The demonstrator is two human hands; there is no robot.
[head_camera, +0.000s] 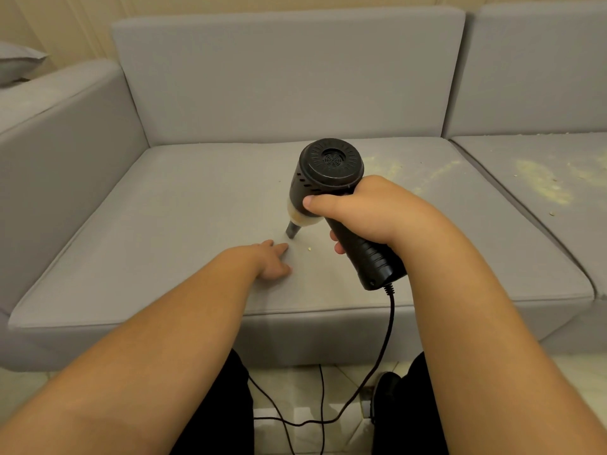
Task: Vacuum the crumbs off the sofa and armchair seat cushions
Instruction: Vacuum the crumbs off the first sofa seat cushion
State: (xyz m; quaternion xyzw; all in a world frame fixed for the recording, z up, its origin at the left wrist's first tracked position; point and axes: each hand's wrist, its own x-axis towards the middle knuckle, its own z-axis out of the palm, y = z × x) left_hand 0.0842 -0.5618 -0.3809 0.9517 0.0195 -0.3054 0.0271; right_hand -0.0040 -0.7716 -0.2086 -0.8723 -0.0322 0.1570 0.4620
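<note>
The right hand (364,211) grips the vacuum (328,192), its nozzle tip down on the left cushion (164,224). The left hand (269,261) rests flat, fingers loosely spread, just near of the nozzle. Crumbs (542,182) cover the right cushion (525,198).

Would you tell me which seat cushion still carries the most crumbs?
The right seat cushion: thick yellowish crumbs streak it, while the middle seat cushion looks mostly clean.
</note>
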